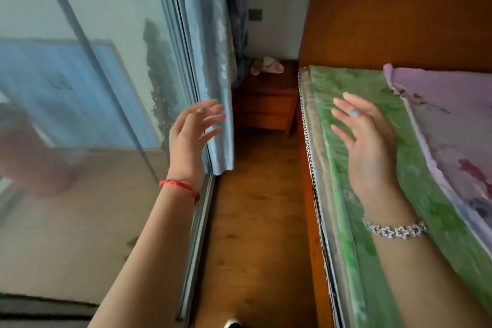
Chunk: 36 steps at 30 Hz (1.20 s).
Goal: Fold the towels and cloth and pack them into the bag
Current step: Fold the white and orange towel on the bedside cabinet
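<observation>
My left hand [191,136] is raised in front of me with fingers spread, empty, next to a blue curtain [213,61]. My right hand [367,141] is also raised and empty, fingers apart, hovering over the left edge of the bed. A pale purple cloth [452,114] with dark red marks lies spread on the bed's green sheet [354,82], to the right of my right hand and apart from it. A small pinkish crumpled cloth [266,65] rests on the nightstand at the far end. No bag is in view.
A glass sliding door [80,114] runs along the left. A narrow strip of wooden floor [255,221] lies between door and bed. A wooden nightstand [266,106] stands at the aisle's far end. An orange-brown headboard [399,8] rises behind the bed.
</observation>
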Tool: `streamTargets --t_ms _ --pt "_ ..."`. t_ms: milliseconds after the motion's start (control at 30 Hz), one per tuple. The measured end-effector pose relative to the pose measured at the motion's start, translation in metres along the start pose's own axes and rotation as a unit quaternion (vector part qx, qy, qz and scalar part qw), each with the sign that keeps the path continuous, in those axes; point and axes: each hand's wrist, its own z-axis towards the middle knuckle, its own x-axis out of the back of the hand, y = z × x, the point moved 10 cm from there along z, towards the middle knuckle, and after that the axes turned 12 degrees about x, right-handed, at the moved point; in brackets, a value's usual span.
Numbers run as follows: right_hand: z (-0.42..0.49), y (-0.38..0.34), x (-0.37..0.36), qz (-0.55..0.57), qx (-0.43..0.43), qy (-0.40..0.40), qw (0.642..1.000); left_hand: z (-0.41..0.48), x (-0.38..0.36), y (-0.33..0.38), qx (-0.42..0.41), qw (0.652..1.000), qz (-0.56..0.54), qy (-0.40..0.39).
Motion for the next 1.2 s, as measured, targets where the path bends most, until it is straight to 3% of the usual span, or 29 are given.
streamTargets --t_ms 333,700,1200 --pt "0.119 0.055 0.038 -0.031 0.008 0.069 0.997 0.145 -0.096 -0.021 0.008 0.995 0.048 -0.087" --pt "0.299 0.125 0.047 -0.031 -0.001 0.027 0.999 0.296 -0.185 -0.048 0.016 0.996 0.069 -0.044" --pt "0.479 0.22 0.02 -0.035 -0.003 -0.001 0.999 0.485 -0.231 -0.075 0.032 0.998 0.053 -0.03"
